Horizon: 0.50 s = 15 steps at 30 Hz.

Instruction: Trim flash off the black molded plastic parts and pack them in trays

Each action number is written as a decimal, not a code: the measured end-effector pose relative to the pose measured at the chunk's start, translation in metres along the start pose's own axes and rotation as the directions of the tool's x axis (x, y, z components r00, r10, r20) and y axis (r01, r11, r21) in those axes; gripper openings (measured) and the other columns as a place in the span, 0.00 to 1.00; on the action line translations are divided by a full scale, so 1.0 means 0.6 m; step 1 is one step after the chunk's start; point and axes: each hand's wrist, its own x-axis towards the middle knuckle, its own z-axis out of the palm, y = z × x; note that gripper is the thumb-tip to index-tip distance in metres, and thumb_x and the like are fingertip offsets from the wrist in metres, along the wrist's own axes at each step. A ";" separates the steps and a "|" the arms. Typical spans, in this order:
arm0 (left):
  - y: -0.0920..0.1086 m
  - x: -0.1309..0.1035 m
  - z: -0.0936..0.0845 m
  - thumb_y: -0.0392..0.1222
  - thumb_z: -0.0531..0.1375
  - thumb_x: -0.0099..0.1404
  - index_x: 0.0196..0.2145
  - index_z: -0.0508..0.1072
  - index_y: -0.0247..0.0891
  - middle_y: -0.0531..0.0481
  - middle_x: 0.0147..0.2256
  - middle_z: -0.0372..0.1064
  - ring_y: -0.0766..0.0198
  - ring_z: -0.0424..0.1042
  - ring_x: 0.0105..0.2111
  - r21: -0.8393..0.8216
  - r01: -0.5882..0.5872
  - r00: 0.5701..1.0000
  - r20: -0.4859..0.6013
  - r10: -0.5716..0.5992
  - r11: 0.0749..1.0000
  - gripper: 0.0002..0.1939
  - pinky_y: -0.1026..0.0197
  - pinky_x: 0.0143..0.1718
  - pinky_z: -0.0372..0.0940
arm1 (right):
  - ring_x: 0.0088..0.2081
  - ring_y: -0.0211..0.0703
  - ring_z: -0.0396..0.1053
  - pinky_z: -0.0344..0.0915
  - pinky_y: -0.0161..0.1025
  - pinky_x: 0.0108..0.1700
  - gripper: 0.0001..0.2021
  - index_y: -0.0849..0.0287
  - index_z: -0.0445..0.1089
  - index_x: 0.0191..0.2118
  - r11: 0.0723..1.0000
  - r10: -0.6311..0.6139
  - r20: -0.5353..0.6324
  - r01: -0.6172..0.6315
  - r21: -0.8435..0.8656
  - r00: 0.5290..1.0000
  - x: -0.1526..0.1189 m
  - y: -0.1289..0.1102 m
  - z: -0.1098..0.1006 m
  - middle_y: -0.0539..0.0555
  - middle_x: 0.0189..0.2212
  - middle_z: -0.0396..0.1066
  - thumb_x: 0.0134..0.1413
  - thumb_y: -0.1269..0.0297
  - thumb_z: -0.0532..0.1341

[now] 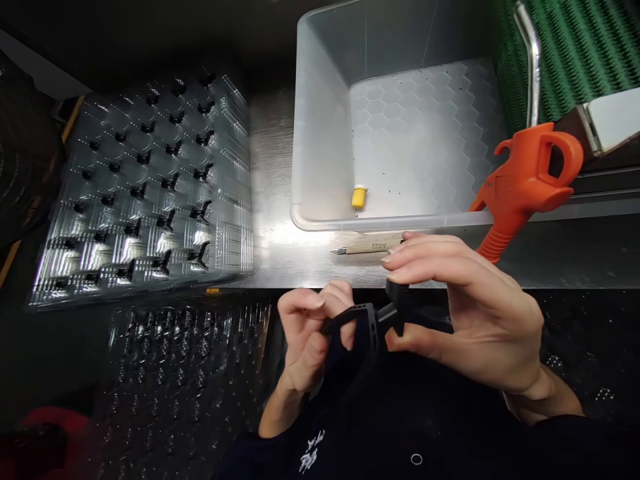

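Desk (273,167) carries clear bin (323,127), tray stack (234,187). Right hand (480,320) — pinching blocky end of black part (373,323); left hand (303,340) — pinching its thin arm. Part between them, by desk's near edge. Step looks like two-handed handling; next move calls for steady hold.
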 end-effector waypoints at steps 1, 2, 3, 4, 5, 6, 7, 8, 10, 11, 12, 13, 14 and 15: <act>0.002 0.002 0.001 0.51 0.56 0.83 0.55 0.69 0.52 0.61 0.22 0.60 0.63 0.63 0.22 -0.014 -0.036 0.998 -0.044 0.035 0.999 0.09 0.53 0.36 0.65 | 0.57 0.46 0.79 0.71 0.45 0.70 0.19 0.54 0.75 0.56 1.000 -0.006 0.003 0.006 -0.003 1.000 -0.001 0.002 0.000 0.52 0.52 0.83 0.63 0.61 0.77; 0.004 0.004 0.002 0.51 0.56 0.83 0.52 0.70 0.50 0.61 0.21 0.60 0.64 0.61 0.21 -0.022 -0.063 0.995 -0.085 0.061 0.998 0.08 0.53 0.36 0.64 | 0.57 0.46 0.79 0.71 0.46 0.70 0.20 0.54 0.75 0.56 1.000 -0.013 0.006 0.013 -0.005 1.000 -0.002 0.003 0.001 0.52 0.52 0.82 0.63 0.62 0.77; 0.008 0.006 0.003 0.51 0.57 0.83 0.49 0.70 0.49 0.62 0.21 0.60 0.64 0.61 0.21 -0.027 -0.085 0.990 -0.118 0.081 0.996 0.07 0.54 0.37 0.64 | 0.57 0.47 0.79 0.70 0.47 0.70 0.20 0.54 0.75 0.56 1.000 -0.018 0.009 0.018 -0.006 1.000 -0.003 0.004 0.002 0.52 0.52 0.82 0.62 0.62 0.77; 0.012 0.010 0.005 0.50 0.57 0.83 0.46 0.69 0.47 0.62 0.21 0.60 0.65 0.60 0.21 -0.029 -0.105 0.986 -0.136 0.100 0.994 0.07 0.54 0.37 0.64 | 0.56 0.47 0.79 0.70 0.47 0.70 0.20 0.54 0.75 0.57 1.000 -0.024 0.010 0.024 -0.007 1.000 -0.004 0.005 0.003 0.52 0.52 0.83 0.62 0.63 0.77; 0.017 0.015 0.006 0.49 0.57 0.83 0.43 0.68 0.46 0.62 0.20 0.60 0.65 0.60 0.20 -0.031 -0.121 0.985 -0.129 0.116 0.992 0.09 0.55 0.37 0.64 | 0.56 0.47 0.79 0.70 0.47 0.70 0.20 0.54 0.75 0.57 1.000 -0.028 0.009 0.028 -0.006 1.000 -0.005 0.005 0.004 0.52 0.52 0.83 0.63 0.64 0.77; 0.022 0.021 0.008 0.49 0.57 0.83 0.40 0.67 0.46 0.62 0.20 0.61 0.66 0.60 0.20 -0.035 -0.133 0.985 -0.112 0.128 0.991 0.12 0.55 0.36 0.63 | 0.56 0.47 0.79 0.70 0.47 0.70 0.19 0.55 0.75 0.57 0.999 -0.032 0.005 0.032 -0.002 0.999 -0.005 0.006 0.005 0.52 0.52 0.83 0.64 0.65 0.76; 0.027 0.028 0.009 0.49 0.58 0.83 0.36 0.65 0.45 0.62 0.20 0.61 0.66 0.59 0.20 -0.039 -0.143 0.985 -0.099 0.138 0.989 0.15 0.55 0.35 0.62 | 0.56 0.46 0.79 0.69 0.46 0.70 0.18 0.55 0.75 0.56 0.999 -0.034 0.001 0.034 0.003 0.999 -0.005 0.006 0.005 0.52 0.52 0.83 0.64 0.67 0.75; 0.031 0.036 0.011 0.50 0.58 0.83 0.34 0.63 0.44 0.62 0.20 0.62 0.67 0.58 0.19 -0.052 -0.158 0.984 -0.093 0.153 0.986 0.17 0.56 0.34 0.61 | 0.56 0.45 0.79 0.69 0.44 0.70 0.18 0.56 0.75 0.56 0.999 -0.034 -0.003 0.034 0.012 0.999 -0.006 0.006 0.006 0.52 0.51 0.83 0.64 0.69 0.75; 0.035 0.047 0.011 0.50 0.60 0.82 0.31 0.60 0.43 0.63 0.20 0.63 0.68 0.55 0.19 -0.097 -0.208 0.977 -0.074 0.202 0.973 0.21 0.56 0.32 0.60 | 0.56 0.44 0.79 0.68 0.43 0.70 0.18 0.56 0.76 0.56 0.999 -0.033 -0.001 0.033 0.028 0.999 -0.006 0.007 0.007 0.51 0.51 0.83 0.63 0.71 0.75; 0.035 0.049 0.010 0.50 0.60 0.81 0.30 0.60 0.43 0.62 0.20 0.63 0.69 0.55 0.19 -0.124 -0.250 0.968 -0.071 0.242 0.960 0.22 0.56 0.32 0.60 | 0.56 0.44 0.78 0.67 0.43 0.71 0.19 0.56 0.75 0.57 0.999 -0.029 0.005 0.029 0.034 1.000 -0.006 0.008 0.007 0.51 0.51 0.83 0.63 0.70 0.76; 0.035 0.047 0.008 0.50 0.61 0.81 0.30 0.62 0.43 0.62 0.21 0.63 0.68 0.56 0.20 -0.138 -0.269 0.962 -0.080 0.260 0.953 0.21 0.56 0.33 0.61 | 0.56 0.45 0.78 0.67 0.43 0.71 0.20 0.56 0.75 0.57 0.999 -0.027 0.013 0.026 0.038 1.000 -0.007 0.008 0.007 0.51 0.51 0.83 0.62 0.68 0.76; 0.034 0.042 0.007 0.51 0.60 0.82 0.31 0.65 0.43 0.61 0.21 0.64 0.67 0.59 0.21 -0.140 -0.273 0.961 -0.084 0.264 0.952 0.20 0.55 0.35 0.62 | 0.56 0.45 0.78 0.67 0.43 0.71 0.20 0.55 0.75 0.57 0.999 -0.023 0.022 0.022 0.044 0.999 -0.008 0.009 0.007 0.51 0.51 0.83 0.62 0.67 0.77; 0.035 0.034 0.006 0.53 0.59 0.82 0.34 0.69 0.44 0.60 0.22 0.65 0.65 0.61 0.22 -0.127 -0.262 0.964 -0.081 0.253 0.957 0.18 0.54 0.37 0.63 | 0.56 0.45 0.78 0.67 0.43 0.71 0.21 0.55 0.75 0.57 0.999 -0.019 0.029 0.018 0.050 0.999 -0.008 0.010 0.006 0.51 0.51 0.83 0.62 0.65 0.77; 0.038 0.024 0.006 0.55 0.58 0.83 0.37 0.74 0.46 0.59 0.23 0.66 0.63 0.64 0.24 -0.098 -0.235 0.970 -0.079 0.228 0.967 0.17 0.53 0.39 0.64 | 0.56 0.46 0.78 0.67 0.44 0.71 0.21 0.55 0.75 0.57 0.998 -0.014 0.033 0.012 0.055 0.999 -0.009 0.010 0.006 0.51 0.51 0.83 0.62 0.65 0.77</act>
